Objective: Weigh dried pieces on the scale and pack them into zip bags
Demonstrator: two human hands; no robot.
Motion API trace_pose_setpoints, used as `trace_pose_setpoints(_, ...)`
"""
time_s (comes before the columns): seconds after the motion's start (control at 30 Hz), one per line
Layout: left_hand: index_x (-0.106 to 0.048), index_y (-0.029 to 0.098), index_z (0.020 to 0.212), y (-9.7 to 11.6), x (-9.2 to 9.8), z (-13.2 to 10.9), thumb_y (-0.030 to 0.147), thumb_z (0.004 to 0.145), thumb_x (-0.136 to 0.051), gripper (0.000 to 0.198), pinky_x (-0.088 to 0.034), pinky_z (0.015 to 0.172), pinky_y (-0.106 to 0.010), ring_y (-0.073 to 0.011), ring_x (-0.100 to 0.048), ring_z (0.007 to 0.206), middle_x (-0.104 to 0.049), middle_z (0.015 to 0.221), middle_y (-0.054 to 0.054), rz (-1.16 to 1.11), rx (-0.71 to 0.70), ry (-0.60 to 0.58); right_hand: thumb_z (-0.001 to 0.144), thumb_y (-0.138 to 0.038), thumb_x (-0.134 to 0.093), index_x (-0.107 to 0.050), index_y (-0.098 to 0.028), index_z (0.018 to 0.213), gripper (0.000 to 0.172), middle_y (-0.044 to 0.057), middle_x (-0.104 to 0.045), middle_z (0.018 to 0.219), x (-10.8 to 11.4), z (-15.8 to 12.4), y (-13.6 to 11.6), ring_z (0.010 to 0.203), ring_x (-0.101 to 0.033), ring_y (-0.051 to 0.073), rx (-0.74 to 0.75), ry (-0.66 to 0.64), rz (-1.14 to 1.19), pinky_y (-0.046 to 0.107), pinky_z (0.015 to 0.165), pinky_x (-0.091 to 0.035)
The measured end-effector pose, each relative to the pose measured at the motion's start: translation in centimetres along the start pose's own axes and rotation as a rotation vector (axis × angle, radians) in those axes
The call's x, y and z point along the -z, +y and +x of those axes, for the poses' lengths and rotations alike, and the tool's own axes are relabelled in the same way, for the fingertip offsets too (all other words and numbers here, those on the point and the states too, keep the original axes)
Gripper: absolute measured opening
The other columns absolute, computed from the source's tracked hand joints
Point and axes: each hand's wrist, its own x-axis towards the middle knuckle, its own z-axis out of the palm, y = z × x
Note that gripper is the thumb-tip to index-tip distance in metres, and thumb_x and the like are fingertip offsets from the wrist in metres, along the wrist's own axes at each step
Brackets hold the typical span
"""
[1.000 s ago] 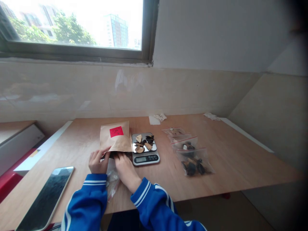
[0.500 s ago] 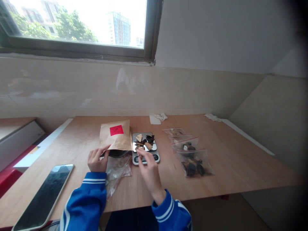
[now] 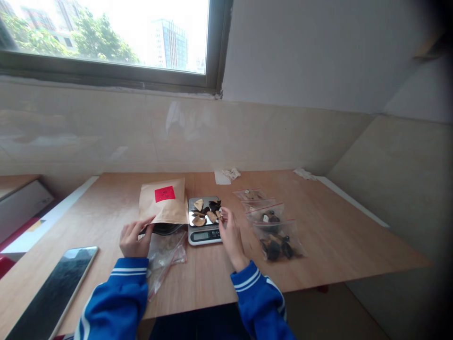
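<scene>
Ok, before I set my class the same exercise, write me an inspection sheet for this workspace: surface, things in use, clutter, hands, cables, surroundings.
Surface: wooden tabletop, bare wood at right.
Things in use: kraft paper bag with a red label; digital scale bearing dried slices, display reading too small to tell.
Clutter: clear zip bag in front of the kraft paper bag; filled zip bags right of the scale; smartphone at left; crumpled tissue near the wall.
Hands: left hand grips the kraft paper bag's open edge; right hand has fingertips at the slices, grip unclear.
Cables: nothing clearly seen.
Surroundings: window above a tiled wall.
</scene>
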Motion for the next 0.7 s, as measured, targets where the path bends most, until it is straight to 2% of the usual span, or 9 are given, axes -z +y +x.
trace_pose_setpoints(0.1,-0.072,0.023,0.091,0.0,0.0,0.1,0.023,0.077,-0.066,0.015,-0.045,0.065,-0.026,-0.0137,-0.052,0.063,-0.065,0.068,0.0,0.005,0.0,-0.007,0.085,-0.014,-0.044,-0.049,-0.017,0.119,0.035,0.012,-0.064,0.105,0.1,0.2,-0.2,0.1,-0.06,0.023,0.036,-0.008,-0.035,0.04,0.087,-0.049)
trace_pose_setpoints(0.27,-0.072,0.023,0.091,0.0,0.1,0.0,0.024,0.077,-0.066,0.015,-0.045,0.066,-0.026,-0.0137,-0.053,0.063,-0.065,0.067,0.0,0.007,0.013,-0.02,0.09,-0.017,-0.038,-0.049,-0.018,0.121,0.032,0.011,-0.063,0.11,1.6,-0.9,0.0,0.104,-0.058,0.022,0.073,0.016,-0.023,0.04,0.091,-0.045)
trace_pose_setpoints(0.4,-0.073,0.024,0.091,-0.1,0.0,-0.1,0.026,0.078,-0.065,0.015,-0.045,0.066,-0.026,-0.014,-0.052,0.064,-0.065,0.069,-0.001,0.009,0.047,-0.034,0.09,-0.017,-0.037,-0.056,-0.018,0.11,0.027,0.008,-0.064,0.098,2.7,-2.3,0.8,0.096,-0.058,0.02,0.066,0.071,-0.026,0.037,0.086,-0.046)
trace_pose_setpoints(0.57,-0.073,0.023,0.088,-0.4,-0.3,0.1,0.032,0.08,-0.062,0.017,-0.046,0.068,-0.028,-0.0146,-0.052,0.065,-0.064,0.069,-0.002,0.01,0.156,-0.016,0.087,-0.012,-0.039,-0.063,-0.019,0.094,0.025,0.005,-0.064,0.086,3.4,-3.4,1.7,0.086,-0.057,0.019,0.125,0.058,-0.024,0.033,0.079,-0.045)
trace_pose_setpoints(0.7,-0.073,0.022,0.089,-0.6,-0.8,0.7,0.034,0.081,-0.06,0.02,-0.046,0.076,-0.032,-0.0165,-0.056,0.07,-0.067,0.075,-0.003,-0.007,0.287,0.002,0.085,-0.01,-0.04,-0.064,-0.02,0.086,0.026,0.005,-0.063,0.083,3.7,-3.6,1.9,0.084,-0.056,0.02,0.129,0.116,-0.036,0.034,0.08,-0.043)
